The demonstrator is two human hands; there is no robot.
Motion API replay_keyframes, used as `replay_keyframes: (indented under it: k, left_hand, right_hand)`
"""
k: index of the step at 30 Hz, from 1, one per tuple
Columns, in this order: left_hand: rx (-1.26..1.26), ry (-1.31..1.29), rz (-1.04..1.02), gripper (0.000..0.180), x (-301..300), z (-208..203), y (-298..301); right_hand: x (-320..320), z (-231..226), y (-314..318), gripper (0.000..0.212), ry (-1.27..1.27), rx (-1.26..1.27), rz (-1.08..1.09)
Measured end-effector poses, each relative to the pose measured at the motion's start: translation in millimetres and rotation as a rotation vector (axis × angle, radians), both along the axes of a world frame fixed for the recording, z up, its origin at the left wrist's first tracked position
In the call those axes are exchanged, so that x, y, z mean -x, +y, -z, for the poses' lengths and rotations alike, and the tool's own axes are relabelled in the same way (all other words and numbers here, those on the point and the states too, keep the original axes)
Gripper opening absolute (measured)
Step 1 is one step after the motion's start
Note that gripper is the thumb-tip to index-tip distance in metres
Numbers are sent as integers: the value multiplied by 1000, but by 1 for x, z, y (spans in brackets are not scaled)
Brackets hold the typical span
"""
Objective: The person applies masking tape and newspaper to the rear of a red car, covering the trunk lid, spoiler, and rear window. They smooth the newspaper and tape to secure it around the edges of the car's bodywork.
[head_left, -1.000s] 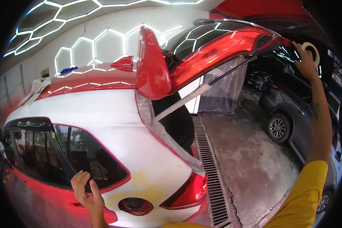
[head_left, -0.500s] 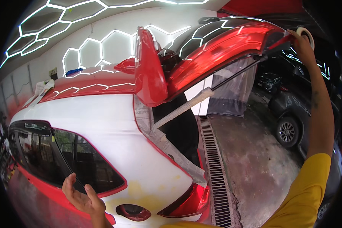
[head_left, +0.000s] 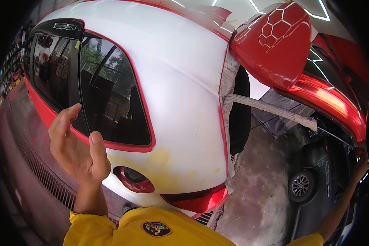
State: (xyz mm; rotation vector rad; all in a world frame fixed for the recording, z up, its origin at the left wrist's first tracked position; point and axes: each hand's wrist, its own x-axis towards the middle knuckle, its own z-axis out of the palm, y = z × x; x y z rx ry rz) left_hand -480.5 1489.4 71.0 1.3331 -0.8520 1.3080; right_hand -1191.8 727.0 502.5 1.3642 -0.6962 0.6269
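Observation:
My left hand (head_left: 80, 149) is raised in front of the car's rear side window (head_left: 115, 98), palm up, its fingers apart and nothing in them. At the far right my right hand (head_left: 361, 165) grips the lower edge of the raised red tailgate (head_left: 328, 96); its fingers are partly lost in the dark rim. A small pale edge beside that hand may be the roll of tape. The car's rear side panel (head_left: 184, 102) is white with yellowish patches near the fuel filler opening (head_left: 134, 179). Newspaper covers the strut (head_left: 274, 108) and the door-frame edge (head_left: 228, 80).
A red spoiler (head_left: 274, 47) juts out above the rear opening. Below the side panel sits a red tail light (head_left: 201, 199). A dark parked vehicle (head_left: 315, 184) stands to the right. A drain grate (head_left: 45, 172) runs along the floor at left.
My view has turned down and toward the car's side. My left hand appears higher and larger; my right hand is lower at the tailgate edge, and the tape roll is mostly out of sight.

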Motion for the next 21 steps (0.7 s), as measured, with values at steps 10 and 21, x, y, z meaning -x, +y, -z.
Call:
replay_keyframes:
  k: [10,21]
  left_hand:
    - [39,183,-28,56,-9,38,32]
    - [107,206,-41,55,-16,58,47]
  right_hand:
    - [-55,321,90,32,-377,-773,-443]
    - [-122,442,155,25,-397,-821,-315]
